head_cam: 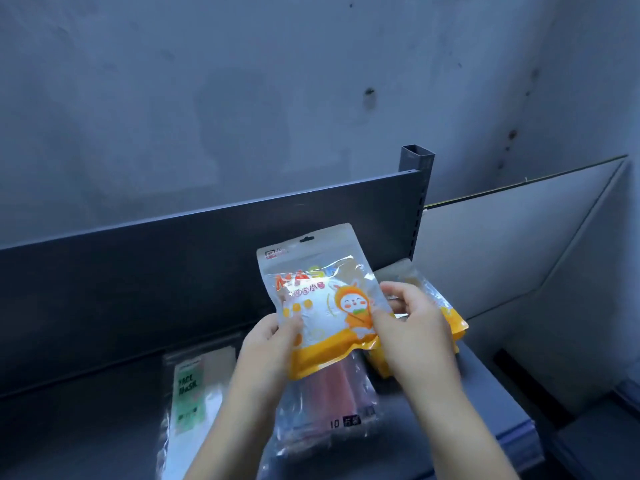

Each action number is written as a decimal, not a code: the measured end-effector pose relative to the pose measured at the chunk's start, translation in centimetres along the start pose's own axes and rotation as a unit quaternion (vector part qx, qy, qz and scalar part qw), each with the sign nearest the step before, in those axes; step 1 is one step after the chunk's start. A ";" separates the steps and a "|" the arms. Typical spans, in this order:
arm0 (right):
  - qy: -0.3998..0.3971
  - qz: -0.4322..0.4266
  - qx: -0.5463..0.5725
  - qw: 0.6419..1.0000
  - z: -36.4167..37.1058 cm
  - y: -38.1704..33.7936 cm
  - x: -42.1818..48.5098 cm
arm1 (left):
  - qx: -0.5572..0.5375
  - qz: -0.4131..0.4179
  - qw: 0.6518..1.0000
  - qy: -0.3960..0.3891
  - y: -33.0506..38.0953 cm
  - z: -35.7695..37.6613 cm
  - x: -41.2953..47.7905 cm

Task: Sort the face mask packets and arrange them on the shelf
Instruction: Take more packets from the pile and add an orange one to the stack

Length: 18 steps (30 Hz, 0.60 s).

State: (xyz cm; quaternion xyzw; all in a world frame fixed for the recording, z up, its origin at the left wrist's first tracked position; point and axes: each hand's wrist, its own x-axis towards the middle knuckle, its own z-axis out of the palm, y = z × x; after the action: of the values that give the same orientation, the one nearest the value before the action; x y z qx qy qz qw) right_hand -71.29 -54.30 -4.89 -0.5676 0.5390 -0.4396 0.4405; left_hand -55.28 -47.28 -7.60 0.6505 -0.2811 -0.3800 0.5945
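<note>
Glossy orange packet (322,299), crinkled plastic pouch, pinched between both hands.

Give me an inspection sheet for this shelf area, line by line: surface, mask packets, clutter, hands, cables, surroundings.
Surface: dark grey shelf, packets lying on it.
Job's things: orange rabbit packet held up; orange packet stack at the right; clear packet of red masks flat beneath the held one; green Face Mask packet flat at the left.
Clutter: nothing seen.
Hands: left hand and right hand both grip the orange rabbit packet by its sides.
Cables: nothing seen.
Surroundings: back panel, slotted upright post, stained wall, pale board at right.
</note>
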 end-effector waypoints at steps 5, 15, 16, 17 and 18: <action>0.047 0.009 -0.072 0.996 -4.1 0.7 3.3 | 0.048 -0.011 0.999 -0.018 0.5 6.0 0.7; 0.053 0.016 -0.236 0.970 -7.6 3.8 8.0 | 0.174 0.007 0.984 0.025 -1.7 12.2 2.5; 0.042 0.016 -0.250 0.967 -7.8 4.0 8.3 | 0.183 0.008 0.983 0.022 -1.8 12.5 2.5; 0.030 0.018 -0.262 0.964 -7.8 4.3 8.4 | 0.189 0.007 0.982 0.019 -1.9 12.6 2.4; 0.019 0.020 -0.271 0.962 -7.9 4.5 8.5 | 0.194 0.012 0.981 0.016 -2.1 12.8 2.3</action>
State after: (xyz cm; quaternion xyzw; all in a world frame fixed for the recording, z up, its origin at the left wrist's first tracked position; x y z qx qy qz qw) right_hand -79.68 -63.18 -7.28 -0.6464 0.6577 -0.2787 0.2685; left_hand -64.74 -56.06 -10.11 0.7563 -0.3477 -0.3002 0.4658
